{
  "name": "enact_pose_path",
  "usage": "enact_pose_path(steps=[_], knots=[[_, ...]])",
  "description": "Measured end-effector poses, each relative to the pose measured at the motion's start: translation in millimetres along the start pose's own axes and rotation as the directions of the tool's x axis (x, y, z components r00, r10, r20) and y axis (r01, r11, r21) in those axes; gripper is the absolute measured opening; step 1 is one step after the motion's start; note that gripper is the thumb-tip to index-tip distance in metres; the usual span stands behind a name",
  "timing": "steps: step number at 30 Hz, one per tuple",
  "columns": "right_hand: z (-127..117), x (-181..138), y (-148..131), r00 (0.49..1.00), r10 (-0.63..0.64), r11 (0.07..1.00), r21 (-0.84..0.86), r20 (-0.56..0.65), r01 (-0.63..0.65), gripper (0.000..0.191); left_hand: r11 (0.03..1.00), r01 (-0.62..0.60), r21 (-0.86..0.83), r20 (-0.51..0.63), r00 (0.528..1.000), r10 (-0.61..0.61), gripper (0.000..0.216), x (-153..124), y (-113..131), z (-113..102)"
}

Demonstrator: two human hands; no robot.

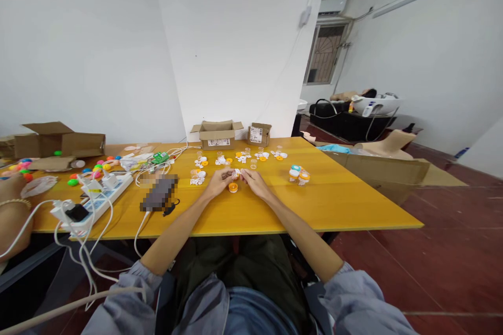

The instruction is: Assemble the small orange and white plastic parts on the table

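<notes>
My left hand [222,180] is closed in a pinch around a small white plastic part [235,174] with a hole pattern. My right hand [253,181] meets it from the other side, its thumb and fingertips pinched at the part's right edge; whether they grip a separate piece is too small to tell. Just below the fingers, an orange-and-white round piece [233,188] rests on the yellow table [267,215]. Beyond the hands lie small piles of white discs [199,174], orange rings [263,158] and clear plastic cups [253,164].
Several capped jars [298,175] stand grouped at right. Two cardboard boxes [217,142] sit along the wall. At left are a power strip [102,204] with trailing white cables, a pixelated dark device [159,192], coloured balls [73,182] and another person's arm [13,214].
</notes>
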State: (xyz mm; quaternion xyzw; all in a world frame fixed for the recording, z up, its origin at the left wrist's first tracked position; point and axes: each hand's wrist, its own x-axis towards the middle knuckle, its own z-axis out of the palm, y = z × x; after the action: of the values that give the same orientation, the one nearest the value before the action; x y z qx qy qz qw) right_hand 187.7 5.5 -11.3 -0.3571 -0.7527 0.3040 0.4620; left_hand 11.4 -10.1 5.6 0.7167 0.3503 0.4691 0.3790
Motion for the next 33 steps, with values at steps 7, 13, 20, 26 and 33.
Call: enact_pose_path(steps=[7,13,20,26,33], knots=[[-1.2,2.1,3.1,0.996,0.037,0.999,0.006,-0.079,-0.037,0.045,0.947,-0.074,0.312,0.009,0.997,0.075,0.022,-1.9,0.4,0.8],[-3.4,2.9,6.1,0.995,0.009,1.000,-0.006,-0.095,-0.009,0.037,0.868,-0.169,0.466,0.107,0.985,0.134,0.015,-4.3,-0.8,4.6],[-4.1,2.7,7.8,0.993,0.009,1.000,-0.002,-0.122,-0.009,0.030,0.868,-0.143,0.476,0.103,0.989,0.107,0.017,-3.9,-0.7,3.6],[-4.2,2.4,4.7,0.996,-0.005,0.999,0.040,-0.092,0.009,0.027,0.926,-0.065,0.371,-0.008,0.997,0.074,0.024,-3.2,2.7,4.3],[-1.5,0.9,-0.7,0.999,-0.047,0.992,0.118,-0.003,0.047,0.024,0.970,-0.042,0.238,-0.064,0.996,0.058,0.032,-2.6,1.8,2.4]])
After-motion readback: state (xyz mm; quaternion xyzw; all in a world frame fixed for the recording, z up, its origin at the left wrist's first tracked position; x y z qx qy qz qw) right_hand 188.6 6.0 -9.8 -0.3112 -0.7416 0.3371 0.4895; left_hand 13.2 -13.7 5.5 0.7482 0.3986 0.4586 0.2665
